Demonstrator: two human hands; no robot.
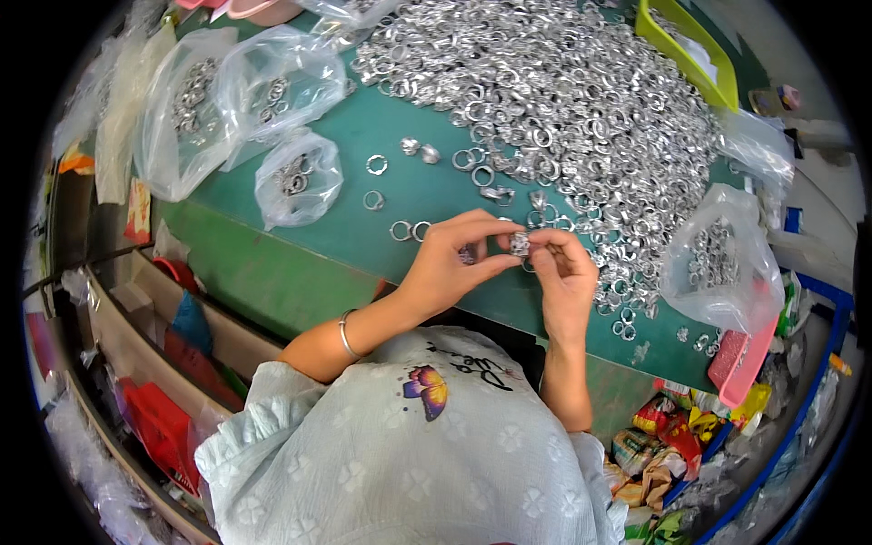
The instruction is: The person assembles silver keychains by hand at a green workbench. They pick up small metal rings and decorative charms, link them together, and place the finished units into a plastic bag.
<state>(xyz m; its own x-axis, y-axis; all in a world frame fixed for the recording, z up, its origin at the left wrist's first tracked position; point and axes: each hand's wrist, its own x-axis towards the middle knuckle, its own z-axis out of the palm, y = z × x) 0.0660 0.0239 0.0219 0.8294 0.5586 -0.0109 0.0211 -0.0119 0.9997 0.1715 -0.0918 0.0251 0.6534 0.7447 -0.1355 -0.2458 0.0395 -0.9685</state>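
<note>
Between the fingertips of both hands is a silver ring [520,243] with a wide patterned face. My left hand [445,263] pinches it from the left with thumb and forefinger, and more silvery metal shows inside its curled palm. From the other side, my right hand [565,272] grips the same ring with thumb and forefinger, its other fingers curled. A huge heap of silver rings [545,100] spreads over the green table [354,222] just beyond my hands. Loose rings [375,200] lie left of my hands, with a pair [420,152] farther back.
Clear plastic bags holding rings stand at left: a large bag [168,136] and a small bag [309,213]. Another bag [736,282] sits at right beside a pink tray [747,363]. A yellow-green basket [718,77] is at far right. An open drawer [218,336] juts out lower left.
</note>
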